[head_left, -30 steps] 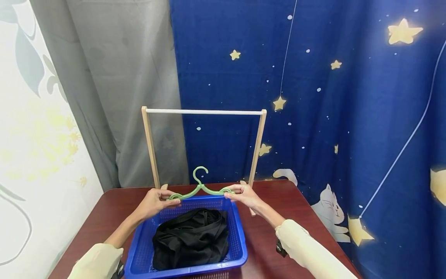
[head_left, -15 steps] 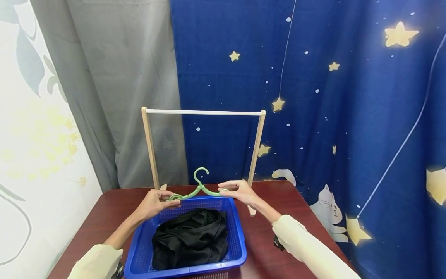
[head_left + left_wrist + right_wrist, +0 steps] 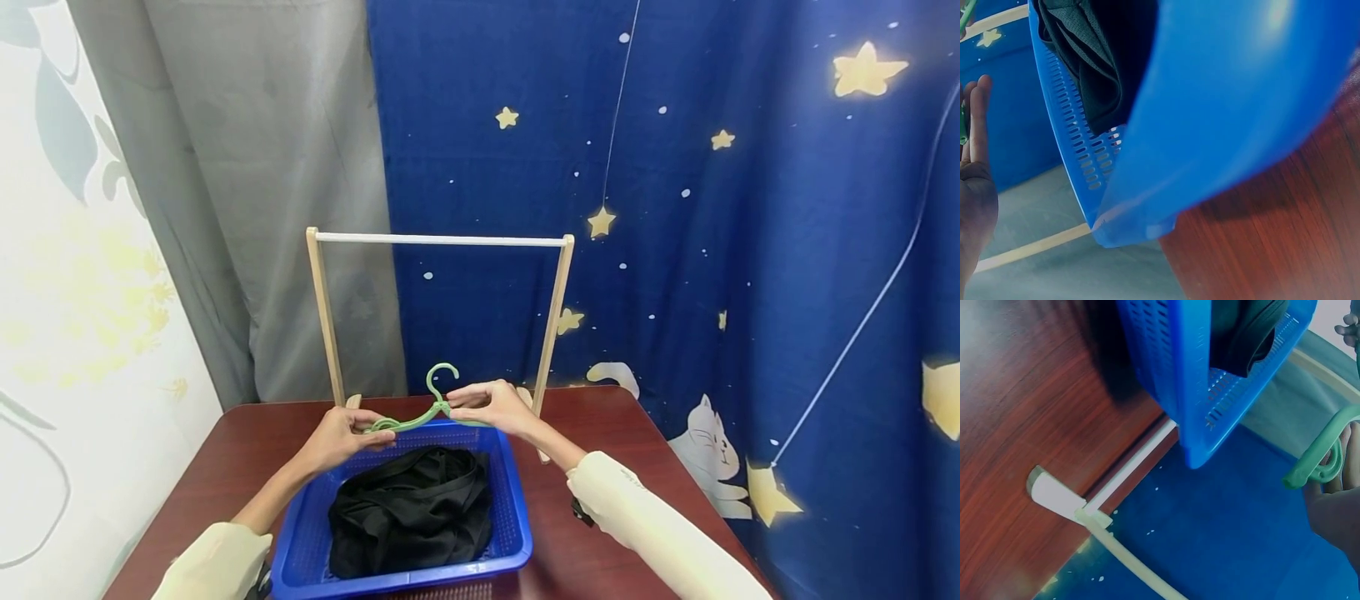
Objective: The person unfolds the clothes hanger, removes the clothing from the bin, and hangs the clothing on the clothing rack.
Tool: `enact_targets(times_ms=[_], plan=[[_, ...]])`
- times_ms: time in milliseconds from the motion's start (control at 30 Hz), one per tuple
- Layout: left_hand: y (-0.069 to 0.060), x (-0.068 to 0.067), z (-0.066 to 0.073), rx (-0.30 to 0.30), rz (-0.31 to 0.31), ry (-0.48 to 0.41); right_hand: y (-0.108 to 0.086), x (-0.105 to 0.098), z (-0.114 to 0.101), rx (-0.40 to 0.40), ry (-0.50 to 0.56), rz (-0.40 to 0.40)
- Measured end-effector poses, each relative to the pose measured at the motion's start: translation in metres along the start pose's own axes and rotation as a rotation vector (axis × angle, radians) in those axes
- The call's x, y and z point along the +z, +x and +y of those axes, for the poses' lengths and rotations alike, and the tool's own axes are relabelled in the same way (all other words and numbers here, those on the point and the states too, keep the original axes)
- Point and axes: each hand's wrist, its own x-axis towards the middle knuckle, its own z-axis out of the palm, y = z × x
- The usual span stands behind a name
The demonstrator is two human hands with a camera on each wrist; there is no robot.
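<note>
A green hanger (image 3: 415,422) is held above the far rim of a blue basket (image 3: 522,533), its hook pointing up. The left hand (image 3: 337,437) pinches the hanger's left end between thumb and fingers. Near the hanger's middle, just below the hook, the right hand (image 3: 498,408) has its thumb and fingers round the right arm. In the right wrist view the hanger's end (image 3: 1315,464) sticks out past the right hand (image 3: 1338,509). Black cloth (image 3: 412,512) lies bunched inside the basket. The left wrist view shows the left hand (image 3: 977,187) at its edge.
Behind the basket stands a wooden rack with a white bar (image 3: 442,240) across its top. The basket is on a dark red table (image 3: 592,433). Grey and blue curtains (image 3: 480,167) hang behind.
The right hand has slid left along the hanger from its right end to near the middle. The hanger and left hand have shifted slightly right.
</note>
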Motion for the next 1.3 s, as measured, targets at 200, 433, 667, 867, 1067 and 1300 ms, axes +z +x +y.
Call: enact_targets(times_ms=[200, 433, 667, 867, 1067, 1300], plan=[[0.001, 0.002, 0.002, -0.006, -0.009, -0.025, 0.008, 0.009, -0.005, -0.004, -0.076, -0.002], [-0.002, 0.003, 0.004, -0.009, -0.012, -0.024, 0.014, 0.016, -0.008, -0.009, -0.117, -0.002], [-0.004, 0.000, 0.007, 0.005, 0.009, 0.046, 0.016, 0.016, -0.009, -0.019, -0.124, 0.001], [-0.004, -0.004, 0.012, 0.045, 0.046, 0.174, 0.016, 0.017, -0.010, -0.033, -0.126, 0.016], [-0.003, -0.004, 0.013, 0.084, 0.075, 0.262, 0.014, 0.020, -0.010, -0.033, -0.114, 0.020], [0.001, 0.001, 0.014, 0.210, 0.127, 0.386, 0.014, 0.022, -0.008, -0.026, -0.118, 0.024]])
